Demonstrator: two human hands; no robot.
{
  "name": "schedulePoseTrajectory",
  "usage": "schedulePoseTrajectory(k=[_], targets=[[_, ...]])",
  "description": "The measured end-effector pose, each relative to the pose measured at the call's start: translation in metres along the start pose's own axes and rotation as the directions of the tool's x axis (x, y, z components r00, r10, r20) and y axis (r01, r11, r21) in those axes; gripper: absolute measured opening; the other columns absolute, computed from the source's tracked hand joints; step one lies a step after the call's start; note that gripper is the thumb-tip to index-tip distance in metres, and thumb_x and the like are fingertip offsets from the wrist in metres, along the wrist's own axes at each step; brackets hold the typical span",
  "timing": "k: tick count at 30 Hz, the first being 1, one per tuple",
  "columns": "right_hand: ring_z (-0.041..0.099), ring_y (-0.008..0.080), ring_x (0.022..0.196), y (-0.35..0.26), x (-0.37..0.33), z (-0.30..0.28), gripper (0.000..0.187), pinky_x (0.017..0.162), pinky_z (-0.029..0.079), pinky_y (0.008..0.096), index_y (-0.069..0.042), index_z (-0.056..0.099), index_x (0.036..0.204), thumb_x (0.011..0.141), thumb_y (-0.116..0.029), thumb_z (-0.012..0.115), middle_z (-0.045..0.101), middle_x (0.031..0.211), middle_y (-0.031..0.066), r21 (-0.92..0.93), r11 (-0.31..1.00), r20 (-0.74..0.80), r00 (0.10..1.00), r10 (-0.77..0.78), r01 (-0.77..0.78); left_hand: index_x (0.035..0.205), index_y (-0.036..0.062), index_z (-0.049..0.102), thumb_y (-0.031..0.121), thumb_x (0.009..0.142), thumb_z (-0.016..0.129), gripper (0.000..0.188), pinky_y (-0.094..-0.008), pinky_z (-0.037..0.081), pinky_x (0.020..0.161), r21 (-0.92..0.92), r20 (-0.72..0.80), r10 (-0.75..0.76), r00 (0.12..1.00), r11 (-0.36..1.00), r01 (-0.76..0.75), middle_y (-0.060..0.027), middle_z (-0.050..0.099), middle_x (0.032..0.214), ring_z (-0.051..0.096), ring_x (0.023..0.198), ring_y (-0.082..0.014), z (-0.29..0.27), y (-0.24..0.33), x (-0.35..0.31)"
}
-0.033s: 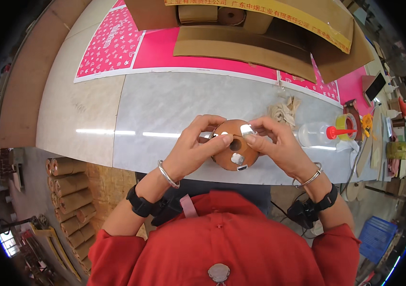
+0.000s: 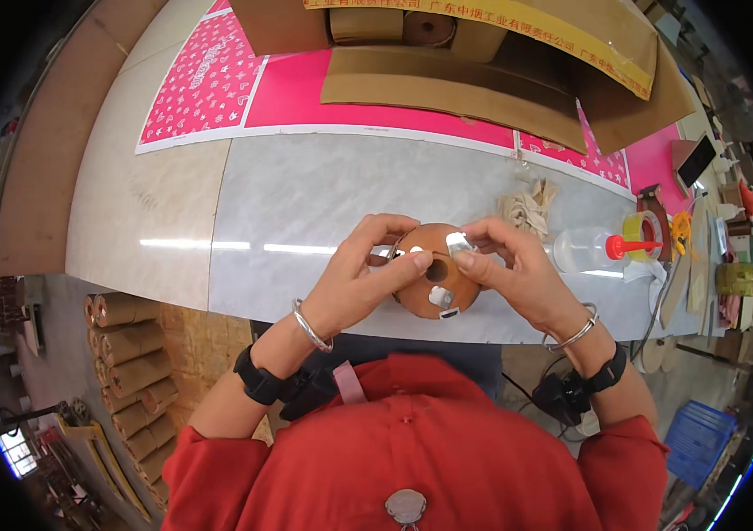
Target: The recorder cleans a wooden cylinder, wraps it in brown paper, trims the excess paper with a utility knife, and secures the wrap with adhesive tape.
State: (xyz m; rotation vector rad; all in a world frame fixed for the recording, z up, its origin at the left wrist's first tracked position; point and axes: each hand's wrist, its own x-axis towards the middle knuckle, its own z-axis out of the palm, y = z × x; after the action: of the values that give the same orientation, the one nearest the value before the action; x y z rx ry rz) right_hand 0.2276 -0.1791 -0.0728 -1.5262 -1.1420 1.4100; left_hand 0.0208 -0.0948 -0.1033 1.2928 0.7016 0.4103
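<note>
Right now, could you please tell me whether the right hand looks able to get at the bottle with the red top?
Probably yes: nothing visible stands between the right hand and the bottle to its right, though the hand would likely have to release the brown roll first.

Head cam here, the left one of a side-by-side fisheye pair, aimed down and a bit forward over the wearer's chest. It's pretty close: the red shirt [image 2: 430,442] fills the near middle, left hand [image 2: 361,265] and right hand [image 2: 515,273] sit about dead center. Past them it takes in the tabletop [image 2: 323,190] and cuts off the cardboard box [image 2: 456,81] far out. Super wide, so brown rolls [image 2: 133,380] left and a blue crate [image 2: 699,442] right fit too, edges bowing.
</note>
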Motion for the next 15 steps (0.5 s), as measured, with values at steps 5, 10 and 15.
schedulePoseTrajectory(k=[5, 10, 15], targets=[[0.057, 0.0177, 0.102, 0.002, 0.003, 0.0, 0.034, 0.089, 0.045, 0.0319, -0.001, 0.059, 0.11, 0.089, -0.027, 0.066, 0.062, 0.105, 0.0086, -0.027, 0.997, 0.008, 0.997, -0.078, 0.078, 0.123, 0.0034, 0.05, 0.029, 0.088, 0.064, 0.046, -0.0341, 0.045, 0.088, 0.051, 0.007, 0.047, 0.999, 0.998, -0.047, -0.0104, 0.055, 0.114, 0.054, 0.108, -0.0192, -0.002, -0.005, 0.004], [0.057, 0.0171, 0.1, -0.002, 0.004, 0.002, 0.032, 0.089, 0.045, 0.0316, -0.001, 0.057, 0.11, 0.09, -0.025, 0.065, 0.061, 0.103, 0.0078, -0.11, 0.991, -0.001, 0.997, -0.078, 0.078, 0.12, 0.0039, 0.049, 0.029, 0.087, 0.065, 0.044, -0.0346, 0.045, 0.085, 0.067, 0.012, 0.105, 0.994, 0.992, -0.106, -0.009, 0.054, 0.111, 0.053, 0.107, -0.0196, -0.005, -0.013, 0.008], [0.055, 0.0162, 0.097, -0.003, 0.008, 0.005, 0.032, 0.088, 0.045, 0.0312, -0.001, 0.056, 0.111, 0.091, -0.025, 0.063, 0.059, 0.101, 0.0071, -0.083, 0.996, 0.018, 0.999, -0.034, 0.035, 0.121, 0.0043, 0.047, 0.029, 0.087, 0.065, 0.046, -0.0348, 0.046, 0.086, -0.132, 0.068, -0.033, 0.997, 0.99, 0.042, -0.0117, 0.052, 0.115, 0.052, 0.106, -0.0188, -0.011, -0.009, 0.011]])
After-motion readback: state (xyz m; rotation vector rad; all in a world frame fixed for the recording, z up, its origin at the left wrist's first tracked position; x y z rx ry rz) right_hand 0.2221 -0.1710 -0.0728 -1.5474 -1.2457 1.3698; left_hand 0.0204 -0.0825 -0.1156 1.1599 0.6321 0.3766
